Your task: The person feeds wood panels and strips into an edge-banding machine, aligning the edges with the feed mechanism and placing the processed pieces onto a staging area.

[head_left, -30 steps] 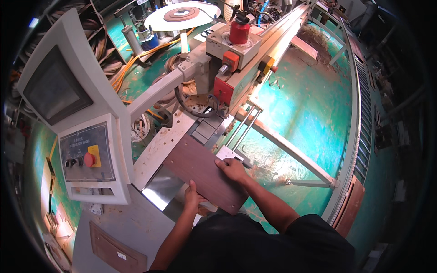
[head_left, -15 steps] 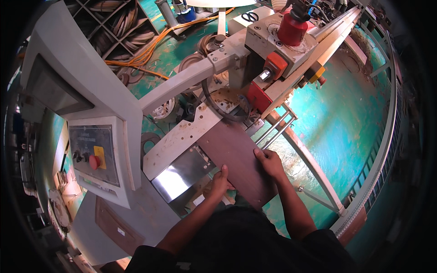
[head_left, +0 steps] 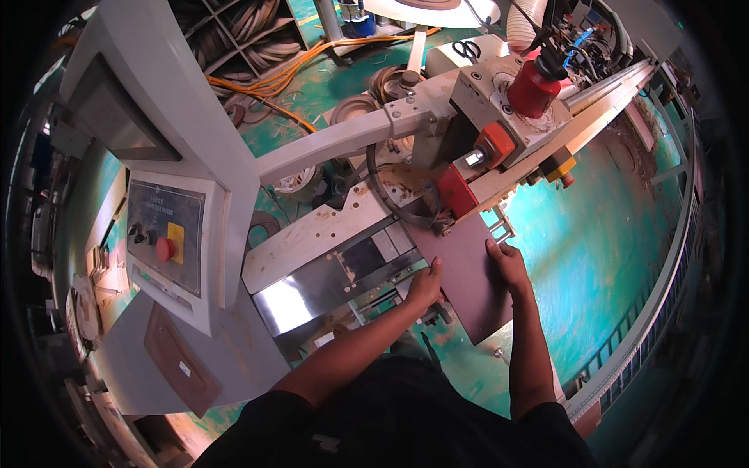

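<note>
While the left hand [head_left: 424,287] grips the left edge of a brown wood-grain panel [head_left: 466,273], the right hand [head_left: 509,267] grips the opposite edge; the fingers of both are closed on it. To the left, a brown board [head_left: 175,347] lies on the grey table [head_left: 251,347]. Just beyond stands a control console [head_left: 195,148] with a red button [head_left: 165,249]. Ahead, the panel's far end reaches a black hose [head_left: 374,175] near a red block [head_left: 458,191]. Orange cables [head_left: 285,70] cross the green floor [head_left: 616,242] beyond.

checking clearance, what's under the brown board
Green floor shows past the near end of the brown board, which the left hand and right hand grip by its edges; whatever lies directly beneath, including any far-end support, is hidden by the board.
</note>
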`<state>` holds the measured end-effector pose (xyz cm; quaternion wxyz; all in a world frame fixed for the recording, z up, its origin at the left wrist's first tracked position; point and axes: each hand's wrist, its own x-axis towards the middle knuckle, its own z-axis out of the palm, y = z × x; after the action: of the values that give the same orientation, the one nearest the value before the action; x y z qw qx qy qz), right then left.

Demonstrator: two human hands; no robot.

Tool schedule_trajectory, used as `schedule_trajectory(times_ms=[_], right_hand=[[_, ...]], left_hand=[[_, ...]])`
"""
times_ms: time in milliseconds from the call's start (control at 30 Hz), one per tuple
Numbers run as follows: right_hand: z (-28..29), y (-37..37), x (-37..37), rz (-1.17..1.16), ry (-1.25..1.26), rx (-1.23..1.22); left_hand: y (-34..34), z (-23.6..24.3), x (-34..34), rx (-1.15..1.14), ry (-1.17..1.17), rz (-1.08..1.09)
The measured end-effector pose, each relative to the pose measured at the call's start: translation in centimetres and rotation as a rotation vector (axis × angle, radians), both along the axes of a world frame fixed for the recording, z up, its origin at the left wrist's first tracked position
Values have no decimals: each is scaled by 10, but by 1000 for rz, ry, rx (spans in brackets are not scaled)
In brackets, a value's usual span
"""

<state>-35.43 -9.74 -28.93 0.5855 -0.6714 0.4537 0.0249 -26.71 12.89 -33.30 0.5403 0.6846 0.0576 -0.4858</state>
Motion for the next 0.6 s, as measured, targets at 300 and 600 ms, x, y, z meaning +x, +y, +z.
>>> schedule_trajectory(times_ms=[300, 600], right_hand=[[-26, -78, -12, 143, -17, -950], [-11, 92, -32, 65, -517, -1152]], left_hand=[[14, 22, 1, -42, -517, -148], [426, 112, -36, 538, -1054, 837]])
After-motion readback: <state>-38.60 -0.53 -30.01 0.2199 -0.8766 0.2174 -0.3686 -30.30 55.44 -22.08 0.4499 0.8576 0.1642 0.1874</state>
